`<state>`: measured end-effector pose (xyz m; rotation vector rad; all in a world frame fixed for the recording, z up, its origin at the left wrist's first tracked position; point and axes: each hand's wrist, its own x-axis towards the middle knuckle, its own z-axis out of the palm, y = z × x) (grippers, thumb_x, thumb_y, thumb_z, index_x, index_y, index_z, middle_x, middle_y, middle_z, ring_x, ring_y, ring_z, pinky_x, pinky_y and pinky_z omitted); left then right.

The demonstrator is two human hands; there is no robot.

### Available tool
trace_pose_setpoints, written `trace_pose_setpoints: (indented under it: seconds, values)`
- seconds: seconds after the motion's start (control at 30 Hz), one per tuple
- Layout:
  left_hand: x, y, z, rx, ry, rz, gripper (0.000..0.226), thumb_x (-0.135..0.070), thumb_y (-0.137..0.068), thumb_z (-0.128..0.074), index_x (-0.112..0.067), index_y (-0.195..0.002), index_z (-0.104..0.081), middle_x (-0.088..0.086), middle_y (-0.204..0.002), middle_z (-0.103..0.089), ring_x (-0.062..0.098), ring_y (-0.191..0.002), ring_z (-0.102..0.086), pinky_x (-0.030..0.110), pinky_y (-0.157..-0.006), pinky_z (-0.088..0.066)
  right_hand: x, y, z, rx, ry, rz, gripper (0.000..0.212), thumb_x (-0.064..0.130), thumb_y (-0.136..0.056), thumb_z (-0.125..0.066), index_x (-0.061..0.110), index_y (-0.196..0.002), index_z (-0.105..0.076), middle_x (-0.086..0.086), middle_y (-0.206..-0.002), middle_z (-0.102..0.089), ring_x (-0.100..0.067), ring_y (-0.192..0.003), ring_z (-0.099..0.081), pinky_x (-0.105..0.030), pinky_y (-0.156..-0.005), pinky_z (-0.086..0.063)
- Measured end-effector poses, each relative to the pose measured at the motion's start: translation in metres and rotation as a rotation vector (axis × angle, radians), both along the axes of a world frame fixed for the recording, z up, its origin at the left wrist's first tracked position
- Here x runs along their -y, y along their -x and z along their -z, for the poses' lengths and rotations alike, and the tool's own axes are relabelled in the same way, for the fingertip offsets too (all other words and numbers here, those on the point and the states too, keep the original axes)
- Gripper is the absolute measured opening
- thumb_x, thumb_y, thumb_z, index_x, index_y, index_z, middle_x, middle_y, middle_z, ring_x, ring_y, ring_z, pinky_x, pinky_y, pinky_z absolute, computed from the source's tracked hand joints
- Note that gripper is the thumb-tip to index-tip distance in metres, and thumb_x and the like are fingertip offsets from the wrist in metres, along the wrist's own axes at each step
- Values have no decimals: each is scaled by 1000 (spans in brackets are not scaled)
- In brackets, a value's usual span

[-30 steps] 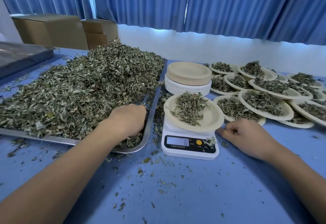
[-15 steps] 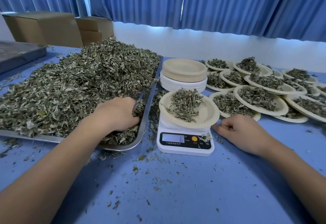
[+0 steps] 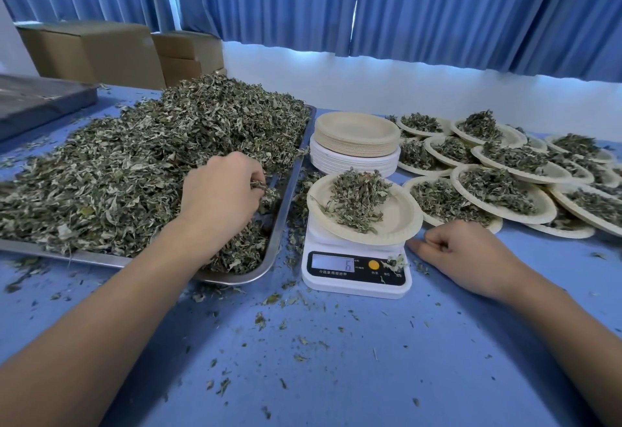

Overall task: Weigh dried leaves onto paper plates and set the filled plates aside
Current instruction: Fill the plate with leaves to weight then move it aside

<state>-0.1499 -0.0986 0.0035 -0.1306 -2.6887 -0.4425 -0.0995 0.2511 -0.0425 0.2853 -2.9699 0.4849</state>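
The left hand is in the near corner of one shallow steel tray, its fingers curled round a pinch of crinkled dried leaves from the loose heap. Just to its right, one round tan paper plate holding a small mound sits on one white plastic digital scale. The right hand rests on the blue bench beside the scale, loosely curled and empty. Beyond it overlap more than ten filled plates. Behind the scale stands one stack of empty plates, tan over white.
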Motion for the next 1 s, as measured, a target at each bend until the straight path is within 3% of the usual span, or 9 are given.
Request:
trace_pose_setpoints:
  seconds: [0.23,0.4,0.53,0.63,0.83,0.93,1.0]
  values:
    - [4,7,-2,-29,-57,13,6,-19,-88,-77,-23,-93,-76,1,-73,-68,16,-58,-62,34,-64,-58,-1,0,1,11,10,8,60,47,-98,-60,14,-57,-31,4,-46,-30,-13,-46,-30,-34,-53,-33]
    - [6,12,1,127,-29,40,16,-12,-87,-77,-21,-101,-76,3,-90,-70,15,-67,-63,36,-72,-58,-1,0,0,22,16,6,60,47,-98,-60,14,-57,-31,5,-46,-29,-12,-45,-29,-34,-53,-33]
    - [6,11,-3,80,-81,67,13,-12,-86,-78,-22,-95,-76,5,-93,-72,16,-65,-66,34,-69,-59,-1,0,0,29,19,8,60,47,-98,-61,13,-58,-31,4,-47,-28,-13,-47,-28,-34,-53,-31]
    - [5,13,-7,89,-69,89,16,-8,-86,-78,-24,-89,-76,1,-93,-72,15,-74,-66,28,-65,-55,-2,1,1,30,20,7,60,48,-98,-60,13,-58,-31,5,-47,-28,-13,-47,-28,-34,-53,-32]
    - [-24,9,-32,61,-373,272,20,-14,-80,-84,-31,-80,-75,-17,-78,-70,-6,-64,-64,7,-52,-45,-3,1,1,38,38,-4,60,48,-97,-61,14,-57,-30,5,-46,-28,-13,-46,-28,-34,-53,-31]
    - [-48,4,-39,219,-437,492,18,-19,-74,-88,-25,-87,-76,-12,-81,-75,-2,-74,-70,25,-78,-60,-3,1,1,36,39,-8,61,47,-97,-61,14,-57,-30,5,-46,-28,-13,-45,-28,-34,-53,-31]
    - [-57,4,-38,343,-451,577,24,-31,-74,-89,-23,-94,-77,-13,-86,-76,6,-82,-73,34,-88,-59,-3,0,1,41,43,-9,60,47,-98,-61,14,-58,-31,4,-46,-29,-13,-46,-28,-34,-53,-31]
